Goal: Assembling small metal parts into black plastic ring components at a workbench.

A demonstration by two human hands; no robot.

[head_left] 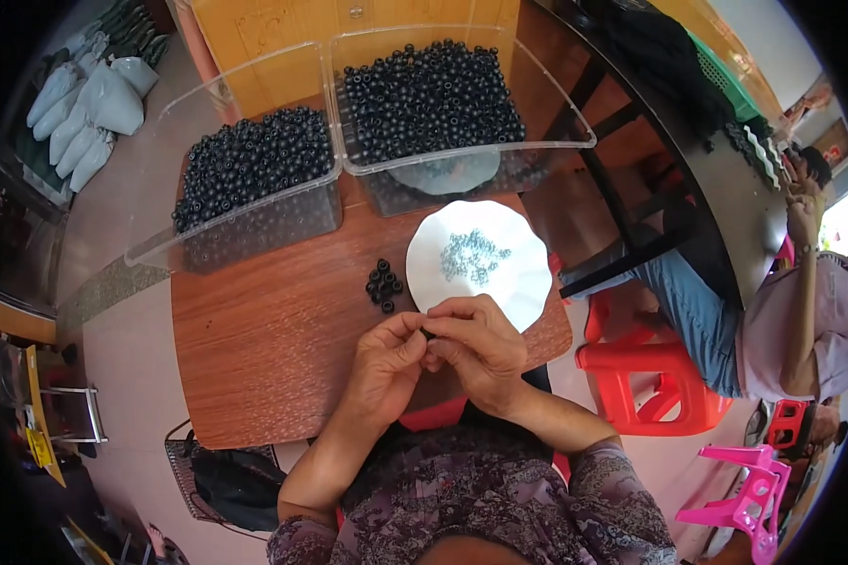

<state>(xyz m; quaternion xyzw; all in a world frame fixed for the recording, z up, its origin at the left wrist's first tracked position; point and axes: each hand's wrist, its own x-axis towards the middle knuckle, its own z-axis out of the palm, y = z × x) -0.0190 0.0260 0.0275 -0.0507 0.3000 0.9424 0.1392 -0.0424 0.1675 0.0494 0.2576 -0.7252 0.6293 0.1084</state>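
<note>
My left hand [387,369] and my right hand [481,350] meet over the near side of the wooden table [254,367]. Pinched between their fingertips is a small black piece [428,333], mostly covered by the fingers; it resembles the loose black ring-shaped pieces [383,285] heaped just beyond my left hand. Whether the right fingers grip it too or hold something finer, I cannot make out. Right behind my right hand is a white scalloped plate [528,273] with many tiny clear, greenish bits [474,256] in its middle.
Two clear plastic bins [339,177] full of black ring-shaped pieces stand at the table's far side. A person in blue trousers [688,311] sits at a dark table [725,207] on the right. Red [650,386] and pink stools [749,499] stand nearby; white sacks [104,99] lie far left.
</note>
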